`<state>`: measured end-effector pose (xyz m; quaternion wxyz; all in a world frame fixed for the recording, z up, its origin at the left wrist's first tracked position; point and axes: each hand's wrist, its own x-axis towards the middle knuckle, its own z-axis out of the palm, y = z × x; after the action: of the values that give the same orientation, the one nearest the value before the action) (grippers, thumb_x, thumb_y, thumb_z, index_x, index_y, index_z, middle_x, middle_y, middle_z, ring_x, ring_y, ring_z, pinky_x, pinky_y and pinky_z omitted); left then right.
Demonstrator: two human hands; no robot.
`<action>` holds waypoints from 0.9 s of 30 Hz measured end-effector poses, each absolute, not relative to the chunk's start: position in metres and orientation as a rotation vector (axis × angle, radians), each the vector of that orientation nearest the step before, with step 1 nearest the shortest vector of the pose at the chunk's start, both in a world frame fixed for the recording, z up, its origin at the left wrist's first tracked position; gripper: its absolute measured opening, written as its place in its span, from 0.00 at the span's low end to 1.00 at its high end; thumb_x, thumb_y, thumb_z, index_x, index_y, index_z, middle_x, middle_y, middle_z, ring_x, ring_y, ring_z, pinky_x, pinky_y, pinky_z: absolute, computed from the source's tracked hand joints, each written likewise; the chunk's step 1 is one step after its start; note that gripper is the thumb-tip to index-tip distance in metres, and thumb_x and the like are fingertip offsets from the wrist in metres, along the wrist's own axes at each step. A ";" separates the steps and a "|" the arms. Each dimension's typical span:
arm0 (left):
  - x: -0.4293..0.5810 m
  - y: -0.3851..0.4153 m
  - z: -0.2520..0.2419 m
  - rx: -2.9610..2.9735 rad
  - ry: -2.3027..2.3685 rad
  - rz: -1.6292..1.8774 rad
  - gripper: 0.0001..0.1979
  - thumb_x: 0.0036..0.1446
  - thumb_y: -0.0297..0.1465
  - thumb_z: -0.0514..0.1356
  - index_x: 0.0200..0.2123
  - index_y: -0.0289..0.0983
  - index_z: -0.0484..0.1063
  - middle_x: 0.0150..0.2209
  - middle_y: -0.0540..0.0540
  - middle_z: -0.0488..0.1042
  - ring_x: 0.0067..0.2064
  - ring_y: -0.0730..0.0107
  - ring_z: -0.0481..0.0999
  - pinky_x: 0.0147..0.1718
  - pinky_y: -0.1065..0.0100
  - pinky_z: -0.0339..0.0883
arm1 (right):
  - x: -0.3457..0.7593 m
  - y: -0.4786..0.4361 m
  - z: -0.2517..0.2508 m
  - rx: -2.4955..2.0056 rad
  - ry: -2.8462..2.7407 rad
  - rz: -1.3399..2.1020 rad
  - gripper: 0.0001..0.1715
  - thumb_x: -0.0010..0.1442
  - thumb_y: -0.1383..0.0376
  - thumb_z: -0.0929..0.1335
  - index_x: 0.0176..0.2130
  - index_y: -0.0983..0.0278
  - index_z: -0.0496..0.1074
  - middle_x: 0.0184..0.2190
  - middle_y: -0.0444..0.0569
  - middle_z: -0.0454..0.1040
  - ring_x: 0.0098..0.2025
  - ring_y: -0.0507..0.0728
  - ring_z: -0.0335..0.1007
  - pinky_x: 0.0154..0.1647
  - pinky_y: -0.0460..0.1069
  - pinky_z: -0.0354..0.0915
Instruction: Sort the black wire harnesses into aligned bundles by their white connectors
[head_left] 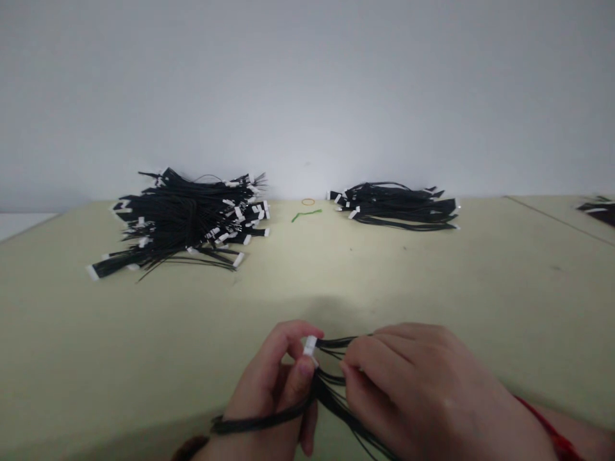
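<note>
Near the bottom centre, my left hand (276,390) pinches a white connector (310,346) between thumb and forefinger. Black wires (336,344) run rightward from that connector to my right hand (408,384), whose thumb and fingers are closed round them. More black wires (262,422) pass over my left palm and wrist, and another strand hangs down between the two hands. The right fingertips are partly hidden behind the hand.
A large pile of black cables (187,214) with white connectors lies at the back left. At the back right is a smaller cable bundle (398,205). Between them lie a green strip (306,214) and a yellowish ring (308,202). Dark wires (600,210) show at the right edge.
</note>
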<state>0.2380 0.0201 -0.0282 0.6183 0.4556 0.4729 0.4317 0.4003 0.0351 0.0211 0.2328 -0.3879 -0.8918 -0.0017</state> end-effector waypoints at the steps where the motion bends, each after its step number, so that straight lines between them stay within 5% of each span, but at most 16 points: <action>1: 0.238 0.020 -0.028 1.068 1.090 0.980 0.15 0.57 0.45 0.53 0.39 0.40 0.63 0.16 0.59 0.57 0.12 0.84 0.55 0.10 0.82 0.43 | 0.401 0.035 0.021 -1.064 -2.452 0.003 0.10 0.54 0.72 0.64 0.23 0.63 0.62 0.18 0.39 0.62 0.20 0.50 0.54 0.24 0.50 0.44; 15: 0.238 0.033 -0.023 0.949 1.164 0.995 0.10 0.57 0.38 0.55 0.40 0.40 0.64 0.20 0.57 0.59 0.14 0.83 0.56 0.12 0.78 0.45 | 0.409 0.039 0.041 -0.923 -2.561 -0.255 0.08 0.48 0.74 0.63 0.24 0.62 0.65 0.21 0.43 0.66 0.22 0.54 0.58 0.24 0.50 0.52; 21: 0.239 0.033 -0.020 0.906 1.139 1.033 0.10 0.55 0.35 0.57 0.40 0.40 0.64 0.23 0.56 0.62 0.14 0.84 0.57 0.12 0.76 0.45 | 0.422 0.022 0.014 -1.007 -2.933 -0.079 0.12 0.33 0.79 0.60 0.13 0.62 0.61 0.09 0.40 0.62 0.09 0.49 0.49 0.11 0.49 0.37; 27: 0.237 0.030 -0.023 0.946 1.064 1.013 0.10 0.58 0.37 0.55 0.41 0.39 0.65 0.19 0.57 0.60 0.14 0.82 0.57 0.12 0.78 0.47 | 0.403 0.032 0.017 -1.346 -2.755 0.119 0.13 0.45 0.77 0.62 0.21 0.62 0.70 0.16 0.43 0.71 0.15 0.50 0.62 0.15 0.46 0.49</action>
<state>0.2369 0.0300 -0.0225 0.6419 0.4151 0.4669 0.4446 0.4027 0.0320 0.0166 0.0366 -0.4383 -0.8973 0.0387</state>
